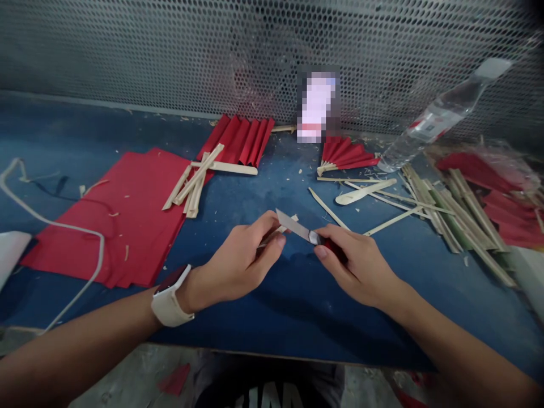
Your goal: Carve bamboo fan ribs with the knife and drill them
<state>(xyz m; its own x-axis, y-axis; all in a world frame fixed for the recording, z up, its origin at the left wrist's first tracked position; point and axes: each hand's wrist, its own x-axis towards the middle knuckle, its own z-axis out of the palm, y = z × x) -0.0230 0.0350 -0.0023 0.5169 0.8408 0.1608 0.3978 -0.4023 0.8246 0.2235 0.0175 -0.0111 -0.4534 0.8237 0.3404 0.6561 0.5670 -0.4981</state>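
My left hand (pixel 250 249), with a pale watch (pixel 172 300) on its wrist, pinches a short light wooden strip (pixel 278 230) above the middle of the blue table. Closed round the red handle of a utility knife (pixel 297 228), my right hand (pixel 355 263) is just to the right. The knife's blade is out and points left, over the end of the strip. Beyond my hands lie a thin strip (pixel 328 208) and a flat paddle-shaped piece of wood (pixel 365 192). Part of the strip is hidden by my left fingers.
Red paper sheets (pixel 110 221) and a white cord (pixel 91 231) lie left. Behind are pleated red paper (pixel 242 141), crossed wooden strips (pixel 199 175), a small red fan (pixel 346 153) and a blurred lit screen. A bottle (pixel 437 122) leans on the mesh; bamboo strips (pixel 463 209) lie right.
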